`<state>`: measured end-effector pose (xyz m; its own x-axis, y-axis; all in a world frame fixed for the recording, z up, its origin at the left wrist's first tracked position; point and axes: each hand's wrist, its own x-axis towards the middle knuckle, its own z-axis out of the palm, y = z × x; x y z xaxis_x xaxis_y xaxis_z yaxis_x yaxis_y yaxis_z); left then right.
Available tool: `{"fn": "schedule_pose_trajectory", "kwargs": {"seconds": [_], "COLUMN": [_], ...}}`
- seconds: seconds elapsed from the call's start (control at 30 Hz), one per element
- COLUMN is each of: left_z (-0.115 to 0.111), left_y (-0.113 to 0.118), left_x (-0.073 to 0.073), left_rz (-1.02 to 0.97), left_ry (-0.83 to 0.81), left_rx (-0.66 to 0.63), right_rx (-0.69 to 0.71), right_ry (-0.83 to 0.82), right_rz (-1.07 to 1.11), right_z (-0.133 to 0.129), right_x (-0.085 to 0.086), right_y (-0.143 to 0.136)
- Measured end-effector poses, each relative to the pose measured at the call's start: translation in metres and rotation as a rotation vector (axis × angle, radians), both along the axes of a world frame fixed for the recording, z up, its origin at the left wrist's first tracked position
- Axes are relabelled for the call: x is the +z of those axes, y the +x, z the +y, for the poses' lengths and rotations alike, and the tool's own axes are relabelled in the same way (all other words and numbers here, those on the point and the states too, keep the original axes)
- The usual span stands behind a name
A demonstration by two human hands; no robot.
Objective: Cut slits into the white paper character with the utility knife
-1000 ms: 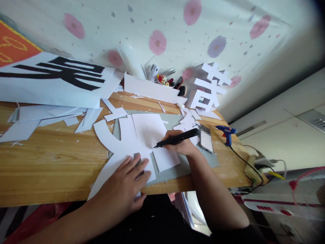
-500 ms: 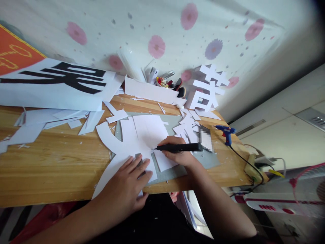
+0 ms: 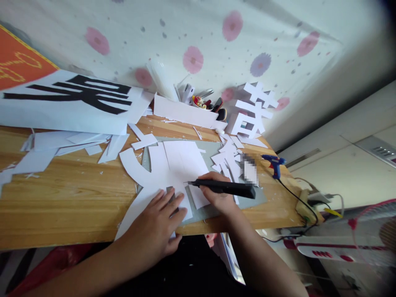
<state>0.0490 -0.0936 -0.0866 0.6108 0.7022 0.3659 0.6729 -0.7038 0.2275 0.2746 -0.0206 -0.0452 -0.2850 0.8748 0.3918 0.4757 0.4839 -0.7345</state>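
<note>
The white sheet (image 3: 161, 175) lies flat on the bench (image 3: 77, 198), partly over the grey mat (image 3: 201, 215); its curved band reaches left past the mat, and its near part comes to the near edge of the bench. It looks like thin board or thick paper, so I judge it very light, rather stiff, but easy to crease at the narrow parts; it could also slide a little. The grip of the left hand (image 3: 161, 220) is open, with fingers spread over the near part, around 1 narrow slot. The grip of the right hand (image 3: 219, 196) is closed around the black cutter (image 3: 230, 188); if its thin tip touches the sheet, I cannot tell. For taking hold, the broad middle seems safer than the curved band or the strips beside the slot. On the right, the white scraps (image 3: 230, 159), the blurred device (image 3: 250, 170) and the blue glue gun (image 3: 274, 163) limit the moving; the wider room is on the left side
</note>
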Motion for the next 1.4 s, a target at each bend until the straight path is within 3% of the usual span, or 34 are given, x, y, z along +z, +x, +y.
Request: {"fn": "schedule_pose_trajectory", "kwargs": {"seconds": [0.43,0.73,0.9,1.0,1.1,1.27,1.4], "left_z": [-0.002,0.005,0.004,0.004,0.015,0.060,0.084], "left_y": [0.003,0.000,-0.003,-0.006,-0.006,0.012,0.033], "left_x": [0.008,0.013,0.008,0.015,0.031,0.057,0.064], "left_rz": [-0.085,-0.049,-0.045,-0.046,0.039,0.216,0.332], "left_ry": [0.116,0.187,0.145,0.067,-0.046,-0.134,-0.154], "left_rx": [-0.021,0.043,0.030,0.027,0.097,0.215,0.249], "right_rx": [0.072,0.010,-0.142,-0.211,-0.273,-0.423,-0.473], "right_ry": [-0.011,-0.035,-0.093,-0.115,-0.145,-0.138,-0.064], "right_rz": [0.056,0.070,0.332,0.518,0.632,0.789,0.702], "right_z": [0.002,-0.005,-0.003,0.003,0.008,0.012,0.011], "right_x": [-0.010,-0.012,-0.024,-0.033,-0.035,-0.027,-0.020], "right_y": [-0.002,-0.002,0.003,0.002,-0.002,-0.007,-0.007]}}
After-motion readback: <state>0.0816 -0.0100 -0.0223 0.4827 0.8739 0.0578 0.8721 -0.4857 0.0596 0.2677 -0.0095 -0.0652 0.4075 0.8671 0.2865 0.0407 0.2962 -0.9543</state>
